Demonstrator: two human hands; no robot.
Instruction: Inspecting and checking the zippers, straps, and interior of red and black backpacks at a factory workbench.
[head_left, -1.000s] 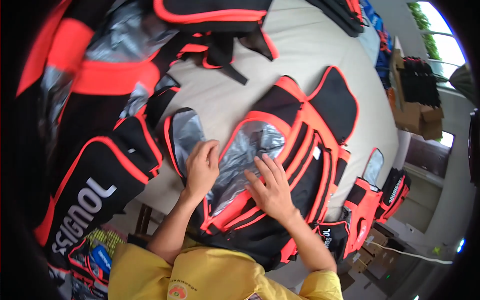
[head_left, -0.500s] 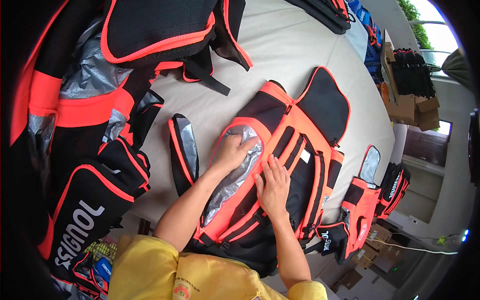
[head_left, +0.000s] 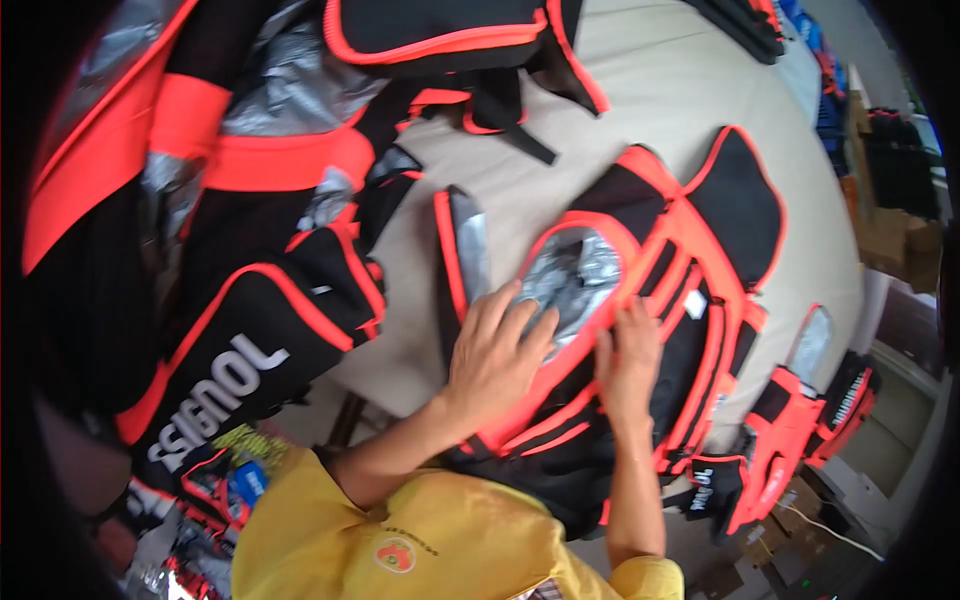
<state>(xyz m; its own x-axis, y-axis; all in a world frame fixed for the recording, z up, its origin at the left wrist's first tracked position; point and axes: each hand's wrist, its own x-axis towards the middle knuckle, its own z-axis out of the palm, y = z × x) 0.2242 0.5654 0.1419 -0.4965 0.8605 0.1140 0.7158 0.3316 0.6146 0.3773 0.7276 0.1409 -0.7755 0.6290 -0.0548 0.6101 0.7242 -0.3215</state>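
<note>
A black and orange backpack (head_left: 560,400) lies on a pale covered table in front of me. Its side compartment gapes, showing a crinkled silver lining (head_left: 575,275). My left hand (head_left: 500,345) is over the near part of this opening, fingers spread and grasping nothing. On the orange edge right of the opening rests my right hand (head_left: 628,370), its fingers bent and thumb apart, slightly blurred. A loose black flap (head_left: 443,265) with orange trim and silver lining stands left of the opening. Another black flap (head_left: 740,205) folds out at the upper right.
A large black and orange bag (head_left: 240,330) with silver lining crowds the left side. Another orange and black bag (head_left: 775,435) sits at the right edge of the table (head_left: 600,120). Cardboard boxes (head_left: 890,235) and dark stacked goods stand beyond on the right.
My left hand has come out of the silver-lined opening and spread its fingers. My right hand's fingers have bent on the orange edge. The whole view has shifted, putting the scene farther right.
</note>
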